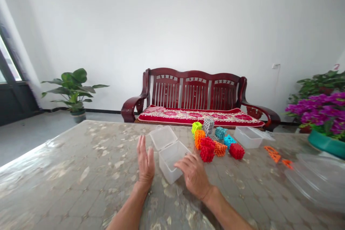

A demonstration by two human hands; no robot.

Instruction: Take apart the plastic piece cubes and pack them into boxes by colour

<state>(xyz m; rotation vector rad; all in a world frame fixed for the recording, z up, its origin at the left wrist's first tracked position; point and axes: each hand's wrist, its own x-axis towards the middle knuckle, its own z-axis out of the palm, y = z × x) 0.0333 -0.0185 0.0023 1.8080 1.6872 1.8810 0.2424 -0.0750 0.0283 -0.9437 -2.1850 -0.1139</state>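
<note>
A clear plastic box with its hinged lid open stands on the marble-patterned table. My left hand is just left of the box, fingers stretched upward and together, palm toward it, holding nothing. My right hand lies palm down at the box's right front corner, fingers curved and touching its rim. Right behind the box is a pile of colourful lattice cubes: red, orange, green, grey and blue.
A second clear box with its lid sits right of the cubes. Loose orange pieces lie further right, near a large clear lid. A pot of purple flowers stands at the right edge. A wooden bench is behind the table.
</note>
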